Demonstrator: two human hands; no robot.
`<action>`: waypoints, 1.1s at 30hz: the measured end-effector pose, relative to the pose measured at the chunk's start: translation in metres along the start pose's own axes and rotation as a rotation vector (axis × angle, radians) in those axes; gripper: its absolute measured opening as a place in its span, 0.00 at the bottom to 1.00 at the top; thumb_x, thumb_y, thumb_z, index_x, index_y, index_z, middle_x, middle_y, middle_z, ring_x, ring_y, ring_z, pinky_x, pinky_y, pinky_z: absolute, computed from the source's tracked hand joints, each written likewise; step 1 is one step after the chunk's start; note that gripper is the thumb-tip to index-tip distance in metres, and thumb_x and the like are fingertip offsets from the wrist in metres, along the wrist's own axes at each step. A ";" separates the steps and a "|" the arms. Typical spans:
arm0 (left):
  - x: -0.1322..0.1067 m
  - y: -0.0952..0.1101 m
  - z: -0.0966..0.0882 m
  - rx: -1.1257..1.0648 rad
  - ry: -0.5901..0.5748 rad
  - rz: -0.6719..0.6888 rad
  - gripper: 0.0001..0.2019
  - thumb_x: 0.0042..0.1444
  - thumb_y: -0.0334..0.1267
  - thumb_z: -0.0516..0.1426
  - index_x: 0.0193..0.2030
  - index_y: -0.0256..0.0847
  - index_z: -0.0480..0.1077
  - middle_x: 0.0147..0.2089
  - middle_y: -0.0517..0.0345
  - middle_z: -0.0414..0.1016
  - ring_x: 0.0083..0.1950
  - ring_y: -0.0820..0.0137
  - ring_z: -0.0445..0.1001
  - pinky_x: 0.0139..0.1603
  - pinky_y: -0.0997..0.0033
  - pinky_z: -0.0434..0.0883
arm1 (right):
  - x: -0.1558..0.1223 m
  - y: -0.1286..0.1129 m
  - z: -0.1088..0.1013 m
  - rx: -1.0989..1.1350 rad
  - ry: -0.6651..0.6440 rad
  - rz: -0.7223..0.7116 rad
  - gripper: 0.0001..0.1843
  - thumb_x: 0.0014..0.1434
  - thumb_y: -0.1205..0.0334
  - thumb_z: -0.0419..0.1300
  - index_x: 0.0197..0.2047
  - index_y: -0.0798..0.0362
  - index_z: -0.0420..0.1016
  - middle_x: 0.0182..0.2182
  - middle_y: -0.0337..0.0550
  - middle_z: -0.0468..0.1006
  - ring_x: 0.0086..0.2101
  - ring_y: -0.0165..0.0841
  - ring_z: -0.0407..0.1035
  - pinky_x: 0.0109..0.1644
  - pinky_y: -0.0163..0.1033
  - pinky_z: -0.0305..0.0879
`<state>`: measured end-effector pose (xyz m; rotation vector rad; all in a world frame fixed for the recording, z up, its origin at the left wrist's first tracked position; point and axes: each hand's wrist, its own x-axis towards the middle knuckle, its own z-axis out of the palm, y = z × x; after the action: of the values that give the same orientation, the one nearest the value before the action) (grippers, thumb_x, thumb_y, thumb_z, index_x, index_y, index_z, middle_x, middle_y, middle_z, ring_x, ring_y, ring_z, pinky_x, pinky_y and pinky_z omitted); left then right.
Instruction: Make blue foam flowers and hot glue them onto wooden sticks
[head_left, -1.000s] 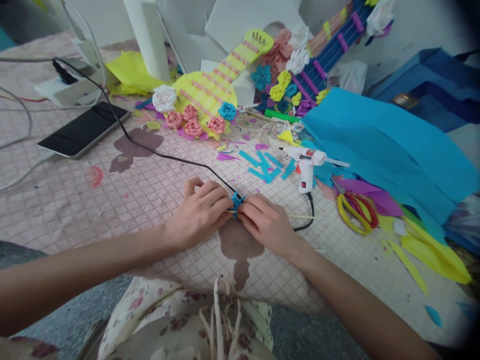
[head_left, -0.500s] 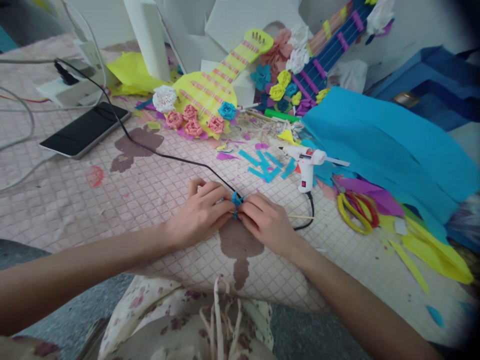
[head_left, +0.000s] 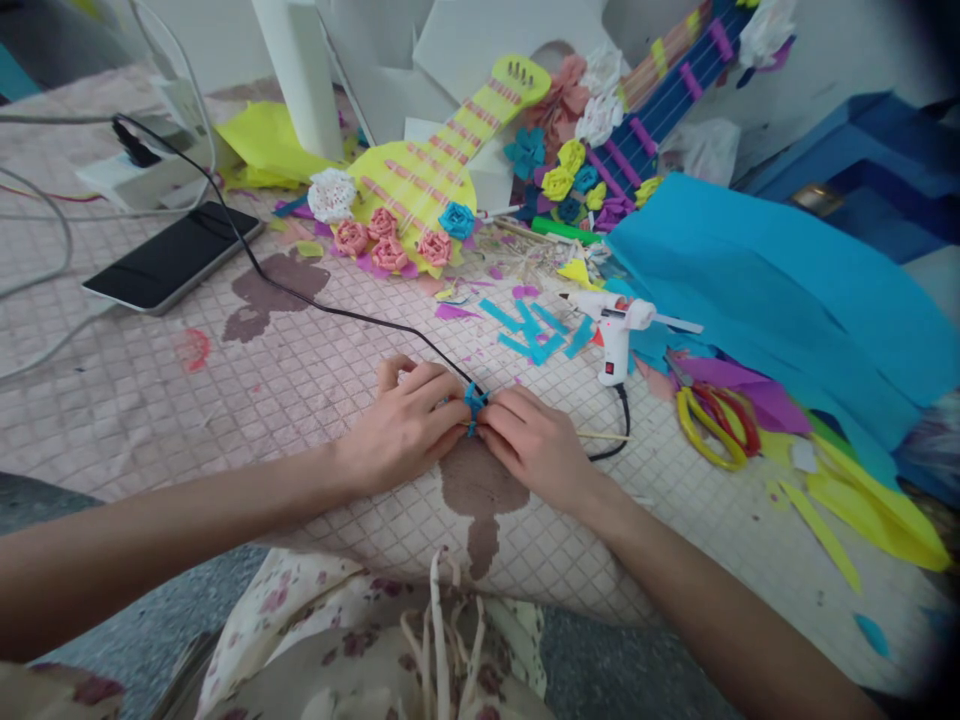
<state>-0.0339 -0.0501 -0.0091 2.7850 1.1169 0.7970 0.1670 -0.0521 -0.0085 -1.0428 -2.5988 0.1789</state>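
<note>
Between my two hands is a small folded blue paper piece [head_left: 474, 400], low over the table in front of me. My left hand [head_left: 411, 422] pinches it from the left, fingers curled and pressed together. From the other side my right hand [head_left: 536, 440] closes on the same paper. A thin wooden stick [head_left: 606, 436] runs through the paper and under my right fingers, its end sticking out to the right. My fingertips hide much of the paper. Loose blue paper strips [head_left: 532, 330] lie just beyond my hands.
A white glue gun [head_left: 616, 335] stands right of the strips, its black cord [head_left: 360, 317] passing behind my hands. Scissors [head_left: 712, 430] and blue paper sheets [head_left: 787, 280] lie right. A yellow paper guitar [head_left: 420, 190] with paper flowers stands behind; a phone [head_left: 172, 257] lies left.
My hands hold nearly the same pose around the blue paper. The whole view has shifted very slightly; nothing was taken up or let go.
</note>
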 end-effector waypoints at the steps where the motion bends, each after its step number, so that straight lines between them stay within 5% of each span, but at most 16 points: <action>1: 0.000 0.000 0.000 0.001 -0.006 0.000 0.06 0.62 0.32 0.52 0.35 0.42 0.69 0.39 0.57 0.73 0.44 0.66 0.67 0.50 0.56 0.54 | 0.000 0.000 0.000 0.004 0.003 0.001 0.11 0.65 0.64 0.49 0.34 0.54 0.70 0.33 0.44 0.71 0.39 0.35 0.64 0.42 0.41 0.65; 11: 0.000 0.000 0.001 0.003 0.006 0.010 0.04 0.62 0.33 0.52 0.36 0.42 0.68 0.38 0.58 0.73 0.44 0.65 0.67 0.49 0.56 0.55 | 0.000 -0.001 -0.001 0.001 0.011 -0.008 0.12 0.66 0.64 0.49 0.33 0.54 0.70 0.32 0.45 0.72 0.38 0.35 0.64 0.42 0.41 0.65; 21: -0.008 -0.003 -0.002 0.184 0.088 0.281 0.08 0.65 0.26 0.48 0.42 0.40 0.67 0.40 0.60 0.74 0.47 0.67 0.69 0.50 0.60 0.57 | -0.001 0.000 0.000 0.036 0.013 0.001 0.12 0.66 0.64 0.48 0.36 0.54 0.71 0.33 0.45 0.72 0.38 0.36 0.65 0.40 0.41 0.66; 33: -0.005 -0.003 0.003 0.059 0.026 0.129 0.07 0.66 0.33 0.50 0.40 0.39 0.68 0.39 0.57 0.75 0.46 0.64 0.67 0.50 0.55 0.56 | -0.004 -0.001 0.001 -0.009 0.051 0.000 0.11 0.66 0.65 0.49 0.35 0.54 0.71 0.35 0.45 0.73 0.38 0.34 0.66 0.39 0.39 0.64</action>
<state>-0.0376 -0.0503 -0.0149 2.9292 0.9891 0.8272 0.1686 -0.0551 -0.0104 -1.0374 -2.5561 0.1384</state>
